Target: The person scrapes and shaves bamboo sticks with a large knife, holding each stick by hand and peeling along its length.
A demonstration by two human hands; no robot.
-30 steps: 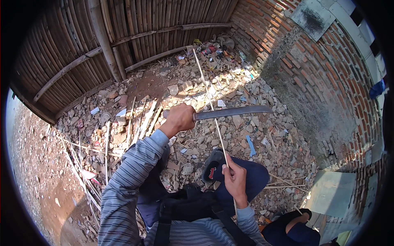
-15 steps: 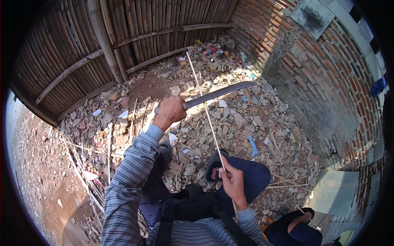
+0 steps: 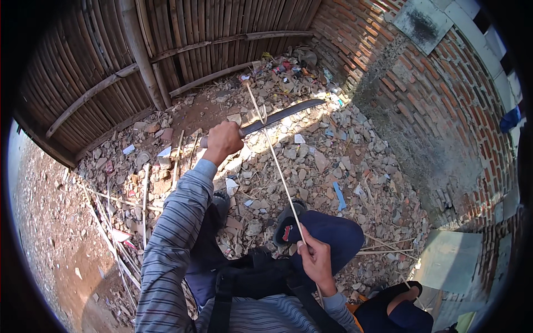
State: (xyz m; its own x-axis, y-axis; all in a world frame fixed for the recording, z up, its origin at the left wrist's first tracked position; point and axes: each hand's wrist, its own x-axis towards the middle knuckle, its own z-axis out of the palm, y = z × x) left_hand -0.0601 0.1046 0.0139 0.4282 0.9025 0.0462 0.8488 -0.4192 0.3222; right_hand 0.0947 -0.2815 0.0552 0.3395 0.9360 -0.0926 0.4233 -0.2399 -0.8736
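Observation:
My left hand is wrapped round the handle of a machete, its long dark blade pointing to the far right. The blade crosses a thin pale bamboo strip near the strip's far end. At the crossing a thin curl of shaving stands up beside the blade. My right hand pinches the strip between thumb and fingers by my right knee. The strip's near end passes under that hand toward my body.
Stone and brick rubble covers the ground. Loose bamboo strips lie at left, and several more sticks at right. A bamboo wall stands behind, a brick wall to the right. Another person's leg shows at lower right.
My left hand and the machete have moved a little left and away along the strip. A curl of shaving now shows clearly at the blade. My right hand has barely moved.

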